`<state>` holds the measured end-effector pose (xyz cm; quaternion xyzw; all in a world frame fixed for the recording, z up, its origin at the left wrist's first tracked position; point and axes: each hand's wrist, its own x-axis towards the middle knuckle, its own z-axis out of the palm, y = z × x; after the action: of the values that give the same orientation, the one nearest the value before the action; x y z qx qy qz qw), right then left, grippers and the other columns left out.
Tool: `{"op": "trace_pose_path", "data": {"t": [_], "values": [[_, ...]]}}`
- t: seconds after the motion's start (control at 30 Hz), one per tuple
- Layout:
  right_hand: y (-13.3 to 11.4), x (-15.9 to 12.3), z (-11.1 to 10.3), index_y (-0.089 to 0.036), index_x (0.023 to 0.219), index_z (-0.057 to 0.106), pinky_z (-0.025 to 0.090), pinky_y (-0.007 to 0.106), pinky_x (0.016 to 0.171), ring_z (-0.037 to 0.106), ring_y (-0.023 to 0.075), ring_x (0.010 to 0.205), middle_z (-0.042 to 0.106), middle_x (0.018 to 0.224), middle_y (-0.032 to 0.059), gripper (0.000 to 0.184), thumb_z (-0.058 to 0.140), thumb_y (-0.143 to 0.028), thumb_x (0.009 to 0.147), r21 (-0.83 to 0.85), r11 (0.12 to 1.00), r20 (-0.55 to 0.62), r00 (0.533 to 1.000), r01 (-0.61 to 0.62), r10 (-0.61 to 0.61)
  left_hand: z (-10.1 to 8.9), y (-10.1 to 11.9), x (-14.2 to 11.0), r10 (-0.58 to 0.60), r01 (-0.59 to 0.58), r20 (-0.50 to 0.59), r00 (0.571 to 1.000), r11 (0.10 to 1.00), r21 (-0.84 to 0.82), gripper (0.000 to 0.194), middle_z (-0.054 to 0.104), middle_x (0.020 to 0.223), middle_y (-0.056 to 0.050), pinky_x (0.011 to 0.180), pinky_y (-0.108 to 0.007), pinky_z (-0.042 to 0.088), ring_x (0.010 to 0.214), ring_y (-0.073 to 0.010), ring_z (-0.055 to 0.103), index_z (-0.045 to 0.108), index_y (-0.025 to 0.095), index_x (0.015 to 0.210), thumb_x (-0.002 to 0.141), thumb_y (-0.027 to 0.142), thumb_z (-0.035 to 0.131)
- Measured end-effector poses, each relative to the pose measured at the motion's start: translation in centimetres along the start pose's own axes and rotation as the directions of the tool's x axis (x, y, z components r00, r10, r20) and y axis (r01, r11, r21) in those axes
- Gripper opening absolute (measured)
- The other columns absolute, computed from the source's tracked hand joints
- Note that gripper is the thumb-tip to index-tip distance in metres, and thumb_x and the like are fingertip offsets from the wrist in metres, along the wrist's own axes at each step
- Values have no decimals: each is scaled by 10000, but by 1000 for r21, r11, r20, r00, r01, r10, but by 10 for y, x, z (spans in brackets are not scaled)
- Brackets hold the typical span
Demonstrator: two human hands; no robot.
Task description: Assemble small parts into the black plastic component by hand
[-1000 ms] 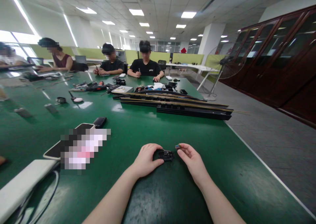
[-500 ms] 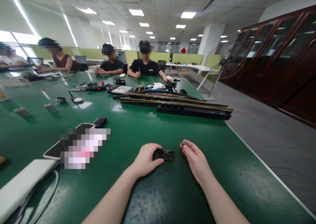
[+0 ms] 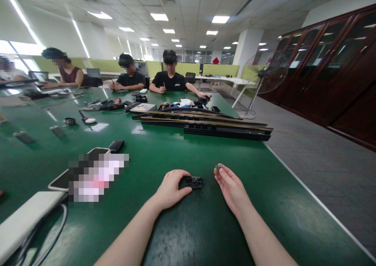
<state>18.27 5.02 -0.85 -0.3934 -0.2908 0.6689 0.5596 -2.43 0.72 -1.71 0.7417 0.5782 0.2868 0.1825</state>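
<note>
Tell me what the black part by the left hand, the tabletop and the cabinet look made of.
Black part: probably plastic, dull and dark. Tabletop: perhaps a coating or plastic sheet, glossy green with reflections. Cabinet: likely varnished wood, reddish-brown with a sheen; panes seemingly glass, reflecting light.

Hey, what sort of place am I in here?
Looks like an office used as a workshop: yellow-green partitions stand behind, while the big green table up front holds long black rails.

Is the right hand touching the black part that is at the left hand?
Apart. The head view shows a strip of green tabletop between the right hand and the nearest end of the black part.
</note>
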Motion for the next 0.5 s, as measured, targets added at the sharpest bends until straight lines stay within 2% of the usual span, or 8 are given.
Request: {"op": "trace_pose_path", "data": {"t": [0.23, 0.5], "values": [[0, 1, -1, -216, 807, 671, 490, 182, 719, 627, 96, 774, 688, 794, -30, 277, 774, -279, 557, 71, 997, 5, 1000, -25, 25, 0, -1, 0, 4, -4, -3, 1000, 1000, -8, 371, 591, 1060, -35, 928, -376, 348, 1028, -214, 501, 541, 225, 1029, 676, 304, 628], [1, 1, -1, -214, 830, 657, 485, 176, 723, 626, 95, 781, 684, 801, -27, 293, 767, -279, 566, 59, 998, 1, 1000, -23, 23, 0, 0, 0, 9, -9, -6, 1000, 1000, -4, 367, 594, 1055, -34, 922, -370, 347, 1018, -211, 506, 541, 224, 1025, 677, 297, 630]]}}
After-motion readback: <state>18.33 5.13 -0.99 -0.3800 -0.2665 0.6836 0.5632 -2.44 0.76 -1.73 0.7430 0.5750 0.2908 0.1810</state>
